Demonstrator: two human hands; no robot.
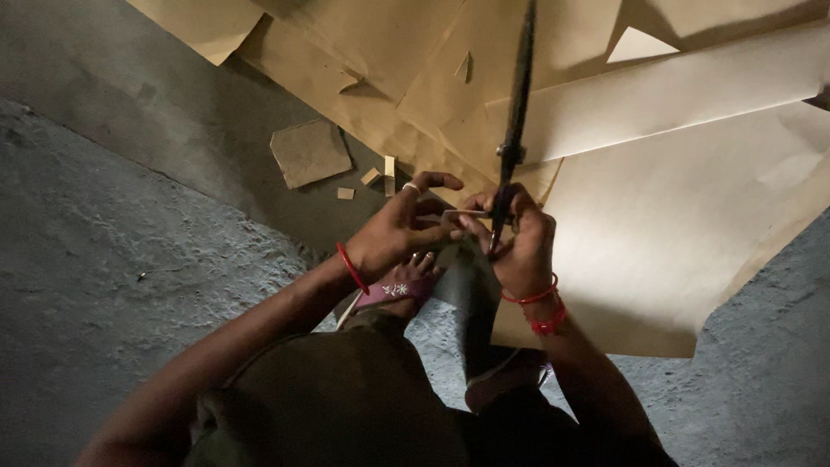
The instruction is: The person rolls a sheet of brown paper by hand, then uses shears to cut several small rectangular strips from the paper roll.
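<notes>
- Here, a person crouched on a rough grey concrete floor (112, 259) works a long pair of dark scissors (514, 130); every place below is given from those scissors.
- The right hand (519, 246) is wrapped around the handles at the near end, the blades pointing away over large sheets of tan paper (674, 216).
- The left hand (402, 227), just left of the handles, pinches a thin pale strip (462, 213) that reaches to the handle end; both hands sit close together, nearly touching.
- Whether the blades stand open or closed cannot be told; they read as one dark line.
- Left of the blades lie small cut scraps (372, 176) and a square grey cardboard piece (309, 153); further offcuts rest on the sheets beside the blade tips.
- Below the handles, a foot in a pink-strapped sandal (393, 294) shows between the forearms.
- As a judgement, the cutting is partly done: several pieces are already off, while most of the big sheets on the right remain whole.
</notes>
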